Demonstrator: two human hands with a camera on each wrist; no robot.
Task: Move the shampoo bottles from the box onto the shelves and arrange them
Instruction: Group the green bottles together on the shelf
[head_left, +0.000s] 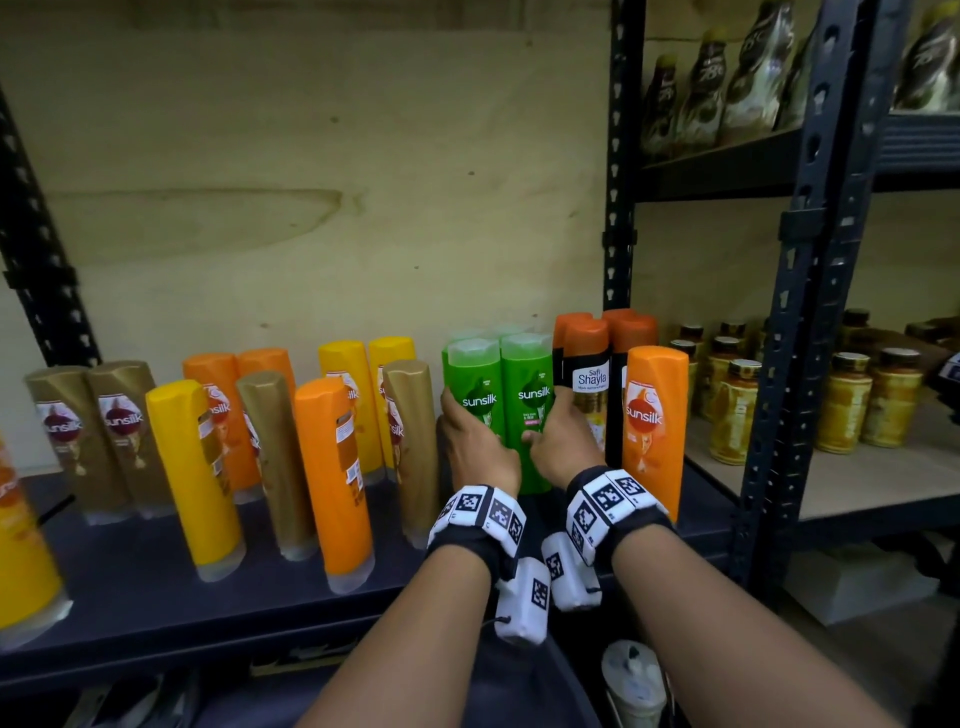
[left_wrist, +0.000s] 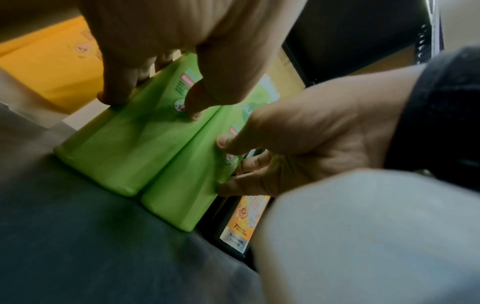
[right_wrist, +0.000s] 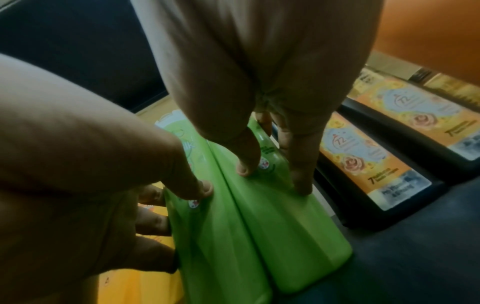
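Note:
Two green Sunsilk shampoo bottles stand side by side, touching, on the dark shelf (head_left: 156, 587). My left hand (head_left: 478, 447) grips the left green bottle (head_left: 475, 395), thumb on its front and fingers round its left side (left_wrist: 153, 105). My right hand (head_left: 563, 441) grips the right green bottle (head_left: 530, 395), thumb on the front and fingers round its right side (right_wrist: 272, 174). In the wrist views both bottles, the left (left_wrist: 124, 148) and the right (right_wrist: 285, 236), rest with their bases on the shelf. More green bottles stand behind them, mostly hidden.
Gold, orange and yellow Sunsilk bottles (head_left: 332, 467) stand loosely to the left. Black Safi Shayla bottles (head_left: 592, 379) and an orange Sunsilk bottle (head_left: 654, 421) crowd the right, against the shelf upright (head_left: 618, 208). Amber jars (head_left: 841, 410) fill the neighbouring shelf.

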